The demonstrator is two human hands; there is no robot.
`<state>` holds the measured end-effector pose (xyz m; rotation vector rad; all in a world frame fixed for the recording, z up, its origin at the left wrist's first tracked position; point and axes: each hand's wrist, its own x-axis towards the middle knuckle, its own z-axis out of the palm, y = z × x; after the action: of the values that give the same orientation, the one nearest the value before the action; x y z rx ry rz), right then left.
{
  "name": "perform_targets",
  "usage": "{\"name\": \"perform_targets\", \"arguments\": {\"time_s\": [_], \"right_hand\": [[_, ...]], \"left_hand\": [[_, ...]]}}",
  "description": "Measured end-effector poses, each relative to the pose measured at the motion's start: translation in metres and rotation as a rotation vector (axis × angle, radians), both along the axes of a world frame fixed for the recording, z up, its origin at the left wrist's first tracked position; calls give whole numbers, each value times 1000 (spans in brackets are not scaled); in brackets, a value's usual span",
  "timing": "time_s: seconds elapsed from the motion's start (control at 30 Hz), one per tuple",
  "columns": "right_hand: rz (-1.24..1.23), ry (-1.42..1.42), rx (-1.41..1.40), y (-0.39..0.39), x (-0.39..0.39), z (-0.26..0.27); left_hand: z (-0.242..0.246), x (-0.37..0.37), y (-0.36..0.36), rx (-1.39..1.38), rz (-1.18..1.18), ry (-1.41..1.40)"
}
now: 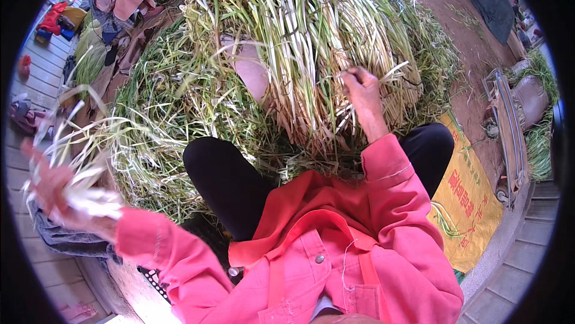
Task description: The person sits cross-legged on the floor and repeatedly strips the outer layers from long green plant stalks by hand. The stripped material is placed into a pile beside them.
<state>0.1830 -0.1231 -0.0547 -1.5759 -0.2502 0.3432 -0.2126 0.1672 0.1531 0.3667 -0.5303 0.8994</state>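
At the far left my left hand (58, 193), blurred by motion, is closed on a loose bunch of pale leafy stalks (92, 198), whose leaf ends spread upward and to the right. My right hand (361, 86) is at the front part of a big heap of long green and whitish stalks (310, 45). Its fingers are pinched together close to the stalks; whether anything thin is between them I cannot tell. Loose trimmed leaves (179, 99) lie thickly to the left of the heap and around its base.
A yellow printed sack (471, 207) lies at the right, near a metal-framed cart (510, 131). Another person (108, 5) sits at the upper left beside more green stalks. Dark cloth (67, 232) lies under my left forearm. A dark covering (485, 5) stretches across the upper right.
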Motion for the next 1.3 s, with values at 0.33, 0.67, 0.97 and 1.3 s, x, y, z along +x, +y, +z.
{"name": "perform_targets", "arguments": {"time_s": [0.33,0.67,0.97,1.3], "right_hand": [[357,-601,-888,13,-44,-47],[409,-475,-191,-10,-55,13],[360,-625,-160,-11,-83,-6],[444,297,202,-16,-54,18]], "left_hand": [[-147,177,-107,-264,-175,726],[-156,205,-137,121,125,1246],[-169,244,-154,365,77,1419],[-175,239,-169,447,-99,1354]]}}
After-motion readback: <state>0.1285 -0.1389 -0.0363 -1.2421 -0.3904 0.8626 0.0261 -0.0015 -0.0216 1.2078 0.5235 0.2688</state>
